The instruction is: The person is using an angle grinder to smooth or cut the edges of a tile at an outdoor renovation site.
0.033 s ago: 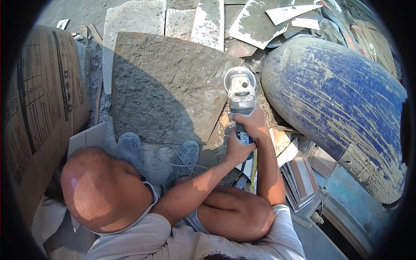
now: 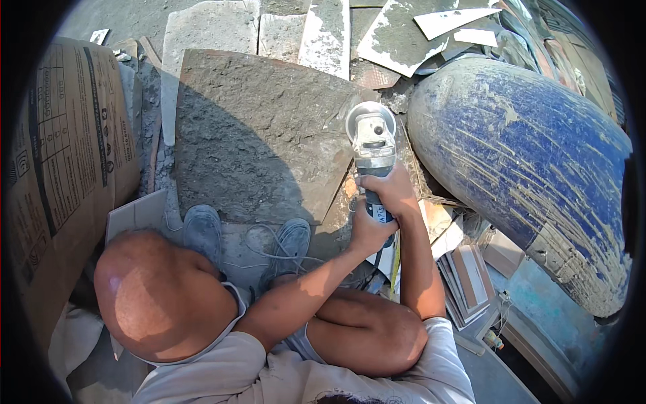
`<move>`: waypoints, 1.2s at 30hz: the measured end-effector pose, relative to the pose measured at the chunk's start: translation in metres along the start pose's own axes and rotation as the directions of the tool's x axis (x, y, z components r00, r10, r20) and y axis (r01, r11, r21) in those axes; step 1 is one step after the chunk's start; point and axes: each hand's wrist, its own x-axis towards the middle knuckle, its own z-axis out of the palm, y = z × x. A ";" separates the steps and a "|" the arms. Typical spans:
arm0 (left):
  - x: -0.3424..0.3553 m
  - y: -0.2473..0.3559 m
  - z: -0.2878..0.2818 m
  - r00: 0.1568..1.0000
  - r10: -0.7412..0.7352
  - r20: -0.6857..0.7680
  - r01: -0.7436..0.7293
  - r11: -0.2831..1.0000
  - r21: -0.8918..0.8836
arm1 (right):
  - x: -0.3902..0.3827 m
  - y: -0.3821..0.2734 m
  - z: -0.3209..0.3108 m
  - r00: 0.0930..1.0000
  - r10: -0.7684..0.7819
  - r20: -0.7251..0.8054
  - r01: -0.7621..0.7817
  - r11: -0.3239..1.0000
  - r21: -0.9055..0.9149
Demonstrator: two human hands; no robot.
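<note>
An angle grinder (image 2: 374, 141) with a grey metal head and a dark blue-grey body points away from me. My right hand (image 2: 396, 192) wraps its body just behind the head. Nearer to me, my left hand (image 2: 370, 229) is closed round the rear of the same body, touching the right hand. The round disc or guard (image 2: 353, 121) at the head lies over the right edge of a rough grey slab (image 2: 242, 128). Whether the disc touches the slab or spins, I cannot tell. Part of the grinder's body is hidden under my fingers.
A scuffed blue barrel (image 2: 511, 155) lies along the right. A large brown printed paper sack or carton (image 2: 81, 128) stands at left. Cut tiles (image 2: 465, 283) are stacked by my right elbow. A pale cable (image 2: 269, 252) loops around my shoes. Broken white-faced pieces (image 2: 404, 40) lie beyond the slab.
The grinder's head has shifted very slightly left against the slab. Both hands keep their hold on it.
</note>
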 end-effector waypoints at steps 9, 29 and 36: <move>0.006 0.017 -0.015 0.996 0.075 -0.055 -0.077 0.996 -0.044 | 0.013 -0.009 0.016 0.988 -0.056 0.146 0.031 0.985 0.167; 0.006 0.017 -0.018 0.999 -0.002 -0.046 -0.002 0.996 -0.093 | 0.024 -0.002 0.022 0.981 -0.031 0.191 0.006 0.991 0.131; 0.005 0.019 -0.019 1.000 0.027 -0.015 -0.028 0.995 -0.092 | 0.022 -0.014 0.020 0.978 -0.045 0.203 0.002 0.979 0.205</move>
